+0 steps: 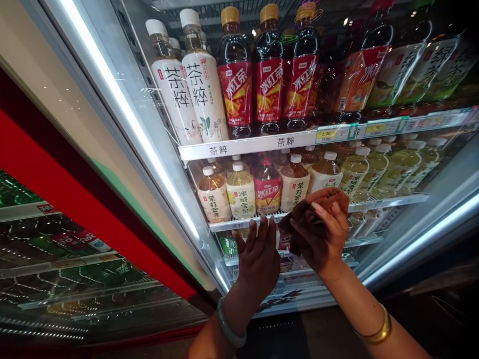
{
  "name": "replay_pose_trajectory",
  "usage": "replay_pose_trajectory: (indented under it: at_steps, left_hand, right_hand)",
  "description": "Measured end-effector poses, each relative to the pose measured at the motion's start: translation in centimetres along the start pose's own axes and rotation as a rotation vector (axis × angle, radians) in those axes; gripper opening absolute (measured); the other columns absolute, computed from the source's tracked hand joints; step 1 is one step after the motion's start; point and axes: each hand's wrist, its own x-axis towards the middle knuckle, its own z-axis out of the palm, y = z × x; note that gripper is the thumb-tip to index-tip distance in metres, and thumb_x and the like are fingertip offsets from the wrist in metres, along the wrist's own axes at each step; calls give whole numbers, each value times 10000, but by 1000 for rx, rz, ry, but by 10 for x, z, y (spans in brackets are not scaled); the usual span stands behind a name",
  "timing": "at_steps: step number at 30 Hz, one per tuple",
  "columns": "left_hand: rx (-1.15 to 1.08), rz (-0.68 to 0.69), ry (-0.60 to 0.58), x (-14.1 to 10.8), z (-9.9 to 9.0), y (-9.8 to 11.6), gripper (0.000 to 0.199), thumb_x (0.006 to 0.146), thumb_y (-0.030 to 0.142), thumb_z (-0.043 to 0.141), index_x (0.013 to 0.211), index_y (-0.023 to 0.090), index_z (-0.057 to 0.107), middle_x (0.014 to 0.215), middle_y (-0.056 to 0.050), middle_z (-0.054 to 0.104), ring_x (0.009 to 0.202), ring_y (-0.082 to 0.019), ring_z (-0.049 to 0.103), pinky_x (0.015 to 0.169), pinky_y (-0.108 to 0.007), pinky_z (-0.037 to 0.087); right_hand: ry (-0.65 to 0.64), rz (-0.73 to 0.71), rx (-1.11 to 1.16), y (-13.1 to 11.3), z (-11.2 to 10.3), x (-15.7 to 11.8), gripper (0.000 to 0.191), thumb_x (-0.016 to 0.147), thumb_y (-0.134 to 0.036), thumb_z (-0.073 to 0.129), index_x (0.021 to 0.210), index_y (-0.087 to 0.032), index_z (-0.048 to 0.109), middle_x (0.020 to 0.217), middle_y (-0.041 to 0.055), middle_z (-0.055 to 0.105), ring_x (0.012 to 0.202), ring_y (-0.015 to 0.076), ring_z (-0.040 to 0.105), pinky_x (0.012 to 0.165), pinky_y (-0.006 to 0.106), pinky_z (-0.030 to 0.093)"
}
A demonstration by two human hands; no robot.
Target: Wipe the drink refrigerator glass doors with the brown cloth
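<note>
My right hand (333, 238) grips a crumpled brown cloth (302, 225), its fingers closed around the folds. The cloth is in front of the lower bottle shelf and hides part of the bottles there. To its left, my left hand (258, 257) is raised with the fingers stretched out and slightly apart, holding nothing. Its fingertips overlap the white shelf label strip (224, 225) in view; whether they touch anything I cannot tell. A pale green bangle (229, 326) circles the left wrist, and a gold bangle (380, 331) the right forearm.
Tea bottles with red labels (270, 92) and white-labelled bottles (204, 94) line the upper cooler shelf. Smaller bottles (241, 194) fill the one below. A bright light strip (123, 112) runs along the left frame, beside a red panel (93, 199) and another stocked cooler.
</note>
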Motion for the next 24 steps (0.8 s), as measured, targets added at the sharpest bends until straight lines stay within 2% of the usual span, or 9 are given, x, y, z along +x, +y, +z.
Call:
replay_pose_trajectory:
  at_steps: [2, 5, 8, 10, 13, 15, 17, 21, 24]
  left_hand:
    - [14, -6, 11, -8, 4, 0, 827, 920, 71, 514, 1687, 143, 212, 1685, -103, 384, 1657, -218, 91, 1359, -479, -79]
    - [25, -5, 22, -23, 12, 2, 792, 945, 103, 519, 1682, 134, 230, 1700, -107, 345, 1658, -228, 89, 1364, -482, -54]
    - [20, -8, 23, -32, 18, 5, 771, 965, 125, 516, 1679, 106, 226, 1712, -111, 295, 1659, -227, 81, 1367, -471, -55]
    - [18, -20, 27, -33, 20, 7, 790, 953, 102, 518, 1681, 99, 211, 1723, -113, 257, 1658, -234, 71, 1368, -481, -54]
    - [39, -30, 27, -34, 23, 9, 828, 919, 54, 521, 1684, 113, 209, 1731, -103, 232, 1657, -244, 58, 1367, -506, -51]
    - [54, -27, 28, -38, 26, 11, 829, 911, 52, 521, 1681, 117, 221, 1733, -97, 234, 1657, -248, 65, 1368, -512, -40]
    - [59, -21, 19, -46, 29, 13, 821, 915, 76, 523, 1679, 120, 227, 1735, -90, 234, 1658, -260, 83, 1368, -522, -18]
    - [57, 0, -46, -58, 34, 18, 791, 940, 147, 523, 1675, 121, 230, 1732, -71, 252, 1661, -264, 111, 1367, -530, -15]
    - [60, 17, -38, -54, 37, 24, 786, 952, 169, 525, 1674, 106, 220, 1724, -81, 277, 1664, -249, 97, 1367, -523, -25]
  right_hand:
    - [-19, 52, -10, -8, -2, -17, 307, 868, -182, 739, 1132, -337, 762, 1399, 48, 579, 1445, 302, 495, 1204, 492, 470]
    - [-59, 72, 17, -27, 0, -40, 320, 859, -159, 717, 1127, -327, 766, 1320, 52, 629, 1244, 273, 648, 1079, 461, 568]
    - [-83, 55, 76, -33, 6, -38, 322, 858, -172, 728, 1154, -297, 754, 1269, 73, 653, 1171, 257, 682, 996, 440, 612]
    - [-87, 13, 109, -24, 7, -28, 335, 835, -176, 773, 1152, -279, 751, 1295, 86, 645, 1210, 266, 666, 1016, 444, 608]
    - [-68, -46, 66, -4, 2, -23, 428, 786, -136, 829, 1173, -301, 748, 1426, 66, 583, 1374, 282, 570, 1143, 462, 540]
    - [-63, 3, 5, 2, -5, -35, 484, 816, -112, 795, 1238, -342, 731, 1529, 38, 512, 1503, 285, 444, 1252, 480, 439]
    - [-88, 84, -18, -3, -11, -56, 501, 863, -112, 740, 1297, -360, 711, 1605, 20, 442, 1574, 287, 340, 1315, 486, 352]
    - [-162, 98, 6, -22, -12, -85, 505, 873, -118, 722, 1315, -361, 709, 1630, 9, 421, 1569, 268, 355, 1316, 433, 360]
    - [-147, 28, 43, -19, -9, -73, 540, 875, -119, 711, 1350, -375, 684, 1588, 11, 470, 1555, 266, 385, 1294, 433, 398]
